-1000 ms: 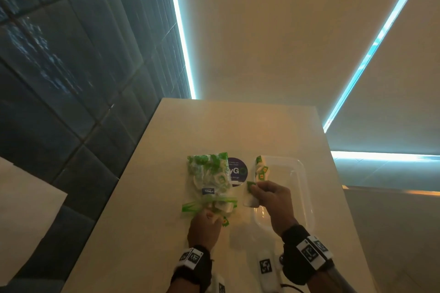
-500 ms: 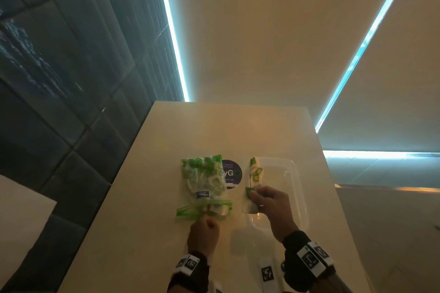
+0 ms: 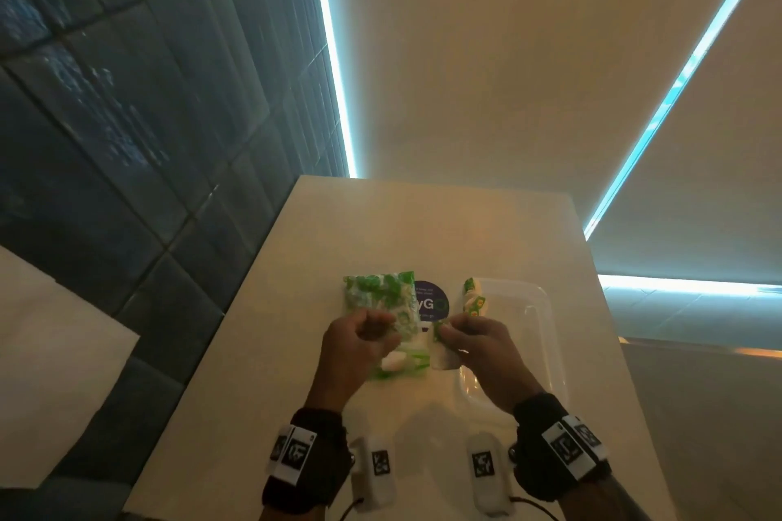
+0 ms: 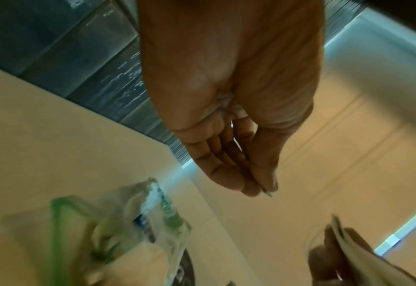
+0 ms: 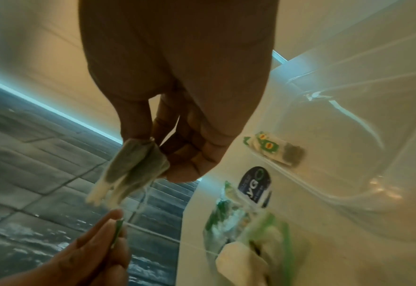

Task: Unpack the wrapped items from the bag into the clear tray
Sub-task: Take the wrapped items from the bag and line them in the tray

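Note:
The clear zip bag with a green seal lies on the table, full of green-and-white wrapped items; it also shows as the bag. My right hand pinches a tea bag above the table, between the bag and the clear tray. My left hand is raised beside it and pinches the tea bag's small green tag, joined to it by a thin string. In the left wrist view, my left hand has thumb and fingers pressed together. Wrapped items lie at the tray's left edge.
A round dark sticker sits on the table between bag and tray. A dark tiled wall runs along the left. The table's far edge lies well beyond the bag. The tray's right half holds nothing visible.
My left hand has left the bag's mouth, risen and come over beside my right hand, taking the green tag. My right hand has stayed by the tray's left edge.

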### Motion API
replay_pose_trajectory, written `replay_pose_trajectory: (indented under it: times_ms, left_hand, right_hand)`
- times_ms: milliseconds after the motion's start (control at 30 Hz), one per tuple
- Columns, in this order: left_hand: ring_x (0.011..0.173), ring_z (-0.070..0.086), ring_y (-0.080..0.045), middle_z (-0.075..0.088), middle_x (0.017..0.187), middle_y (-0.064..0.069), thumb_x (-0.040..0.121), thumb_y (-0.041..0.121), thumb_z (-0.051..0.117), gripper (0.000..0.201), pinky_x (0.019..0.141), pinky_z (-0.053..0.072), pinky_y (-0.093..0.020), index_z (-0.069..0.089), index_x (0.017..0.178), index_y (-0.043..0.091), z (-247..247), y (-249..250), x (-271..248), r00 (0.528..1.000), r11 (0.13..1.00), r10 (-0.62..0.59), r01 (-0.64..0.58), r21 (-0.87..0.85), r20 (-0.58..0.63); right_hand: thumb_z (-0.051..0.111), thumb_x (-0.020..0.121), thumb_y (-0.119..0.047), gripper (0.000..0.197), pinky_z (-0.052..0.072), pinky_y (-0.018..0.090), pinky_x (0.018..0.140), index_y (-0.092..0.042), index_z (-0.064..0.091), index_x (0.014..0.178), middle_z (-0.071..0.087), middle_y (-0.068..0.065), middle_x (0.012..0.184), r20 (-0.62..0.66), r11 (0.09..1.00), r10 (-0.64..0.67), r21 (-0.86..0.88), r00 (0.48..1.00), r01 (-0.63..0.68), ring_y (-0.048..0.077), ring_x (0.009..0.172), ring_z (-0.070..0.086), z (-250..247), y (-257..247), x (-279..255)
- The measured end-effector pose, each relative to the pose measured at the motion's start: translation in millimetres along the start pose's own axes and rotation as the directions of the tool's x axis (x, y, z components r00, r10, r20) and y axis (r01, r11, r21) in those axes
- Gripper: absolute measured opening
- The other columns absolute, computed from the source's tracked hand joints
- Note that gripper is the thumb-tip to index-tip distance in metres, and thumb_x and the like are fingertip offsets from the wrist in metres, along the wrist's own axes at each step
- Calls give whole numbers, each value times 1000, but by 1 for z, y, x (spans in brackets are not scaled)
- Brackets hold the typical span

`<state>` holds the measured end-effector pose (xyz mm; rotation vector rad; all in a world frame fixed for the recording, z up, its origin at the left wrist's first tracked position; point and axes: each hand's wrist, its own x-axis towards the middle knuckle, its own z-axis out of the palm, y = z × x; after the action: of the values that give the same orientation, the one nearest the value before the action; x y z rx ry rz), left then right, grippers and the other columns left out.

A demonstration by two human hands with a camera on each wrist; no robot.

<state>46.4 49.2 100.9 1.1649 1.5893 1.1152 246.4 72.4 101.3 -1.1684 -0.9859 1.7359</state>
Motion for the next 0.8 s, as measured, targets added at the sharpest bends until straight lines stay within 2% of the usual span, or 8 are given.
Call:
replay_pose_trajectory:
  times_ms: [67,167,267,400,533,633,700,800]
  left_hand:
    - [74,68,-6,72,78,3,68,5,84,38,69,55,-18,66,93,29,-3,16,-2,999,999,43,-43,6,23]
    - [76,70,-6,71,79,1,67,9,85,50,71,57,-21,58,102,33,-5,30,-5,992,992,109,-113,50,70]
    - [73,68,-4,68,75,3,67,9,84,52,72,58,-23,53,101,34,-5,37,-7,982,977,171,-179,114,78]
    - [68,63,-3,62,75,4,68,11,83,52,68,56,-23,51,101,34,-6,37,-10,974,973,199,-209,94,104]
    - [93,64,-9,64,101,9,69,11,82,63,78,56,-26,53,120,35,-5,24,-9,960,986,120,-144,82,252]
    - [119,52,-4,56,127,15,75,7,75,65,95,45,-21,54,125,41,0,16,-8,925,968,131,-197,156,356]
    - [124,49,-3,55,129,18,79,2,67,63,103,40,-24,55,118,50,1,12,-5,908,954,155,-240,179,390]
    - [125,50,-1,58,130,20,86,3,59,59,107,40,-31,59,116,54,0,10,-1,902,986,104,-149,75,420]
  right_hand:
    - [68,75,-14,38,51,52,89,16,61,99,65,23,93,71,1000,-25,7,997,25,35,89,62,7,-13,-2]
    - [67,82,-9,27,55,44,83,12,65,99,68,26,97,169,989,-65,-117,983,86,29,85,66,19,-27,-3]
    - [65,87,-6,17,57,35,72,9,69,94,71,22,89,225,947,-68,-291,972,134,26,78,66,26,-32,1]
    - [66,86,-3,9,55,27,70,4,72,86,71,13,81,248,928,-69,-339,966,153,22,75,67,29,-36,0]
    - [67,85,-2,12,54,28,71,9,71,89,72,13,80,242,934,-82,-321,967,159,21,75,67,24,-38,0]
    - [68,83,0,10,56,30,75,9,72,87,71,15,81,252,925,-64,-348,966,152,22,78,66,21,-38,-1]
    - [68,83,0,9,56,29,75,8,73,85,71,14,80,252,924,-56,-354,966,146,22,78,66,18,-37,-3]
    - [65,84,1,12,56,30,71,11,71,89,69,17,81,211,948,-72,-289,975,132,24,75,64,12,-38,-5]
